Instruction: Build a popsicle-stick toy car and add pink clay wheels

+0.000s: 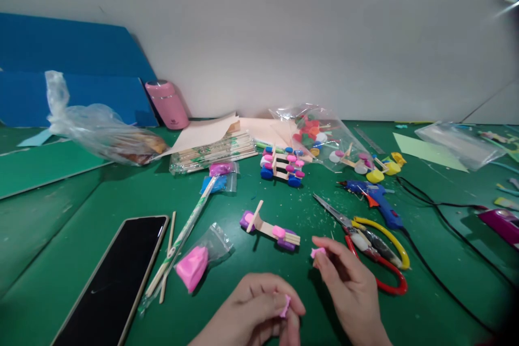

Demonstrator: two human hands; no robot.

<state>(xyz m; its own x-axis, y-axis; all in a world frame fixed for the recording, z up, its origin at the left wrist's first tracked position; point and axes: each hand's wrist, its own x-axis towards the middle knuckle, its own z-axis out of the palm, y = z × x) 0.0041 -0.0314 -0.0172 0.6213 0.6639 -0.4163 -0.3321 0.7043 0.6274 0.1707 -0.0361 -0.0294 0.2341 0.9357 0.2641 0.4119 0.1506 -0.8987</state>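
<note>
Near the bottom centre, my left hand (259, 308) is closed on a small piece of pink clay (285, 306). Just right of it, my right hand (351, 286) pinches another small pink piece (318, 252) between thumb and fingers; the two hands are apart. Beyond them lies a small wooden stick model (267, 228) with purple ends, pink pads and an upright stick. A bag with pink clay (192, 268) rests left of the model. Scissors (365, 243) with red and yellow handles lie beside my right hand.
A phone (113, 281) and wrapped sticks (190, 224) lie at the left. Finished-looking colourful models (283, 166) stand farther back. A blue glue gun (377, 200) with a black cable is at the right. A pink bottle (167, 104) leans by the wall.
</note>
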